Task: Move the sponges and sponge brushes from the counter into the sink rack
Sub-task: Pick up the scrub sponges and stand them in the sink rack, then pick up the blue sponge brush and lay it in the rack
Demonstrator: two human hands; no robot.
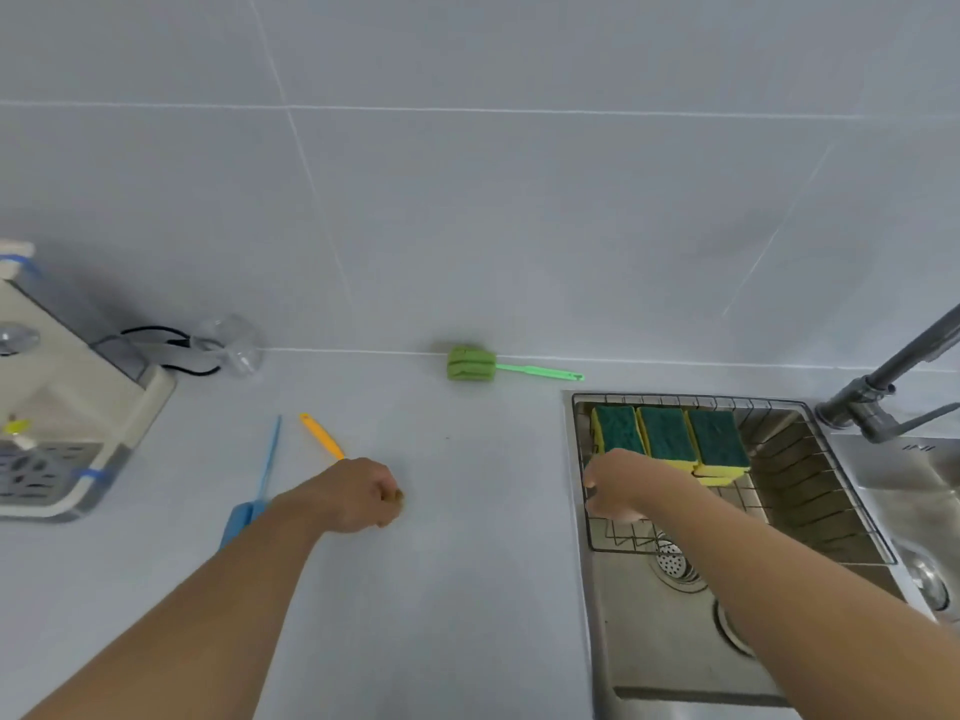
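My left hand point(353, 493) is curled round the head end of an orange sponge brush point(322, 434) on the counter; its handle points up and left, and the sponge head is mostly hidden under my fingers. A blue sponge brush point(260, 491) lies just left of it, partly under my left forearm. A green sponge brush point(470, 363) lies by the wall. Three green-and-yellow sponges point(670, 439) sit side by side in the wire sink rack point(831, 491). My right hand point(621, 485) hovers over the rack's left edge, fingers loosely bent, holding nothing.
The steel sink point(665, 641) with its drain lies below the rack. A dark faucet point(883, 387) rises at the right. A beige appliance point(62, 407) stands at the left edge, with a clear glass point(236, 345) and black cable behind it.
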